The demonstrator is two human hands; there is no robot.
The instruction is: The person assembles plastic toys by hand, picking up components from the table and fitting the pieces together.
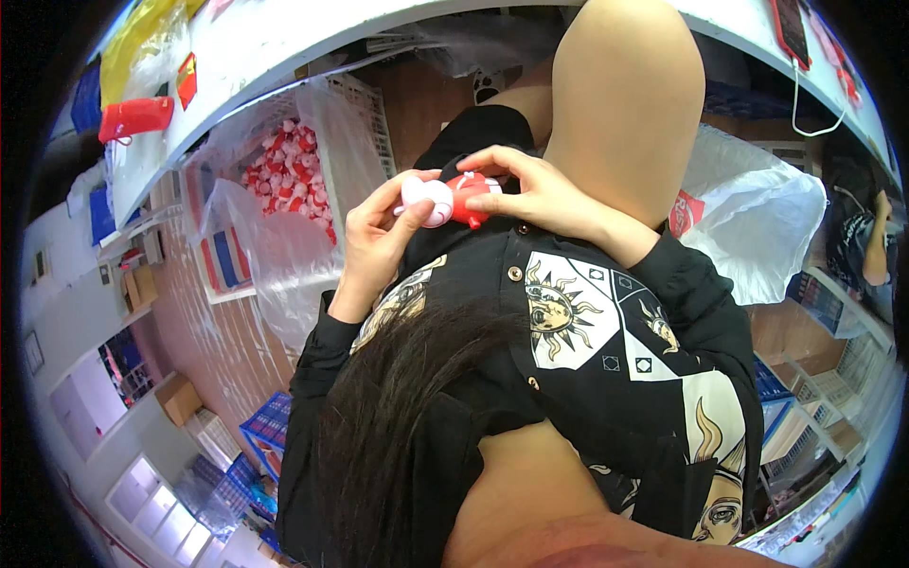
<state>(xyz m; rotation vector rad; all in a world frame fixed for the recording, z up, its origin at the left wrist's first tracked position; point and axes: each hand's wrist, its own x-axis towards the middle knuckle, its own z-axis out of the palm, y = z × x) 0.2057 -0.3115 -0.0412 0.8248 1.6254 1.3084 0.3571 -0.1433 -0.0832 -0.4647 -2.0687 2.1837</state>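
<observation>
1. Red-and-white toy (469,201) between two hands; I see fingers pinching: left hand (371,232) at its head, right hand (547,194) its body.
2. Red label (686,213), printed, on a clear bag (757,213).
3. Plastic-lined crate (227,296): small red-and-pink pieces (289,180) inside.

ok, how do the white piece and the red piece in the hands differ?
Colour: the white piece is mostly white; the red piece is mostly red with some white.
Shape: the white piece looks rounded, while the red piece has a small stub jutting out.
Grip: the left hand holds the white piece, the right hand the red piece.
Shared: both are partly covered by fingers.
</observation>
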